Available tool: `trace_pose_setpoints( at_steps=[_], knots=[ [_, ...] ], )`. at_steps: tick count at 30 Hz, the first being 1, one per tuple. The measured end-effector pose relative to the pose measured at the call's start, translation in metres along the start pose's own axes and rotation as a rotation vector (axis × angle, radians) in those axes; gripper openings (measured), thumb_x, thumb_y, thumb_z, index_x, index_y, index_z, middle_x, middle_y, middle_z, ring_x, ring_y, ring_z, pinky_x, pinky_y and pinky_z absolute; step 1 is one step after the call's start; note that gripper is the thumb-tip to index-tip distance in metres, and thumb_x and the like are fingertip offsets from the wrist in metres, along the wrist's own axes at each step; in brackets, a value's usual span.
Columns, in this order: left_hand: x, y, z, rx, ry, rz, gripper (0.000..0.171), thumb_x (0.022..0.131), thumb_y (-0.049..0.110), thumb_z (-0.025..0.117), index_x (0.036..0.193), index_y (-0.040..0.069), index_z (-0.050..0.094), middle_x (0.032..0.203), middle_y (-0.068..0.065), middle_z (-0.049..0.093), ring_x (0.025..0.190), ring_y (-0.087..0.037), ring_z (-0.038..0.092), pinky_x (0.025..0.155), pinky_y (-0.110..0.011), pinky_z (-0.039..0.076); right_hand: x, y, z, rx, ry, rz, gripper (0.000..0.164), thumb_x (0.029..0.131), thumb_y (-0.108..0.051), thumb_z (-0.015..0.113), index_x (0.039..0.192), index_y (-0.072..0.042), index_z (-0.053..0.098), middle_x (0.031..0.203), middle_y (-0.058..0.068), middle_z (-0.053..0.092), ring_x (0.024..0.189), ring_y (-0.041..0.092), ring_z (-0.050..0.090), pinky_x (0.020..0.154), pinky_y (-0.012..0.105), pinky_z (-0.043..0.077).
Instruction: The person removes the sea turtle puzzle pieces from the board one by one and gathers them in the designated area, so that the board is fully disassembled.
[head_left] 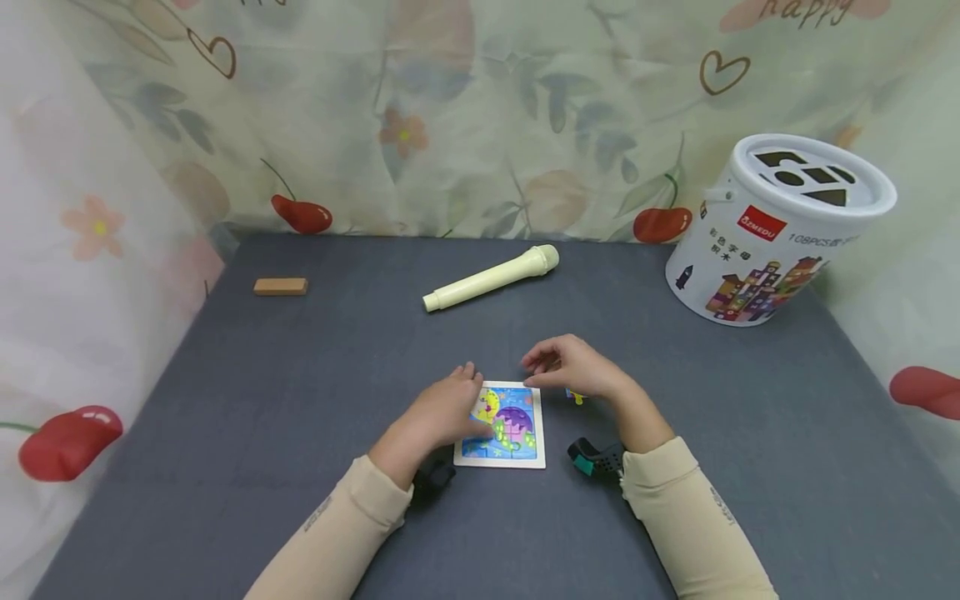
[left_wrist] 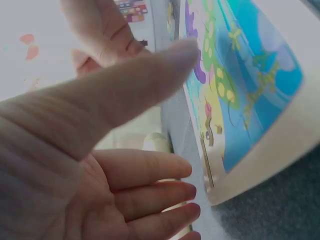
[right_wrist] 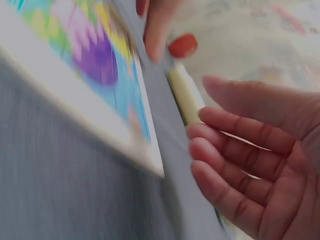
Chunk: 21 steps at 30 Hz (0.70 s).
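A square jigsaw puzzle point(head_left: 515, 423) with a white border lies on the table, showing a yellow and purple cartoon picture on blue. My left hand point(head_left: 444, 408) is at its left side, fingers extended and thumb reaching over the picture. In the left wrist view the thumb point(left_wrist: 150, 75) hides part of the puzzle point(left_wrist: 255, 85); whether it touches cannot be made out. Above the top right corner hovers my right hand point(head_left: 576, 367), fingers loosely bent and holding nothing, as the right wrist view shows. Partly hidden below that hand is a small yellow and blue puzzle piece point(head_left: 576, 397).
A cream toy microphone point(head_left: 491, 279) lies farther back. The wooden block point(head_left: 281, 287) is at the back left, and a white lidded bucket point(head_left: 776, 233) with shape holes stands at the back right. Patterned cloth point(head_left: 465, 125) hangs behind the grey table point(head_left: 300, 433).
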<state>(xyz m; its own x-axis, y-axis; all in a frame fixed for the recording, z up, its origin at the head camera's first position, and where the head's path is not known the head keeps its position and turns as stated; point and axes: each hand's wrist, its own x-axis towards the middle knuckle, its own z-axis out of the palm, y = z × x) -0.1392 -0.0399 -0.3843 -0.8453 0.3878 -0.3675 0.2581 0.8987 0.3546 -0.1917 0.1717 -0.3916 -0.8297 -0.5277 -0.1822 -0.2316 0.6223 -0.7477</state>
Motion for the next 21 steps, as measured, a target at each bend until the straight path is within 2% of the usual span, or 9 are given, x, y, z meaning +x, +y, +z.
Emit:
trace_pose_setpoints(
  at_steps=[4,10,15,21],
  knots=[
    [0.004,0.0,0.003,0.026,0.004,-0.009,0.08,0.081,0.039,0.071,0.142,0.0,0.037,0.152,-0.019,0.025,0.141,-0.032,0.023,0.111,-0.047,0.03,0.01,-0.015,0.012,-0.025,-0.058,-0.028,0.028,0.083,-0.013,0.07,0.107,0.001,0.067,0.099,0.011,0.069,0.085,0.014,0.063,0.077,0.028,0.054],
    [0.005,-0.002,0.006,0.033,0.015,0.014,0.075,0.082,0.038,0.07,0.141,0.001,0.039,0.15,-0.019,0.029,0.14,-0.032,0.027,0.109,-0.047,0.033,0.016,-0.026,0.024,-0.06,-0.119,-0.041,0.023,0.083,-0.009,0.069,0.104,0.001,0.069,0.094,0.01,0.07,0.082,0.013,0.064,0.073,0.024,0.053],
    [0.006,-0.004,0.007,0.043,0.034,0.038,0.073,0.083,0.037,0.069,0.139,0.001,0.041,0.149,-0.02,0.031,0.139,-0.033,0.029,0.108,-0.047,0.034,0.017,-0.027,0.03,-0.103,-0.117,-0.041,0.019,0.083,-0.008,0.068,0.101,0.0,0.07,0.093,0.009,0.07,0.08,0.011,0.064,0.072,0.023,0.053],
    [0.005,-0.004,0.007,0.054,0.039,0.053,0.072,0.084,0.037,0.068,0.139,0.0,0.041,0.148,-0.019,0.032,0.139,-0.033,0.028,0.109,-0.046,0.034,0.012,-0.028,0.031,-0.209,-0.132,-0.067,0.024,0.084,-0.011,0.068,0.106,-0.001,0.069,0.1,0.009,0.065,0.09,0.018,0.062,0.079,0.028,0.052]
  ],
)
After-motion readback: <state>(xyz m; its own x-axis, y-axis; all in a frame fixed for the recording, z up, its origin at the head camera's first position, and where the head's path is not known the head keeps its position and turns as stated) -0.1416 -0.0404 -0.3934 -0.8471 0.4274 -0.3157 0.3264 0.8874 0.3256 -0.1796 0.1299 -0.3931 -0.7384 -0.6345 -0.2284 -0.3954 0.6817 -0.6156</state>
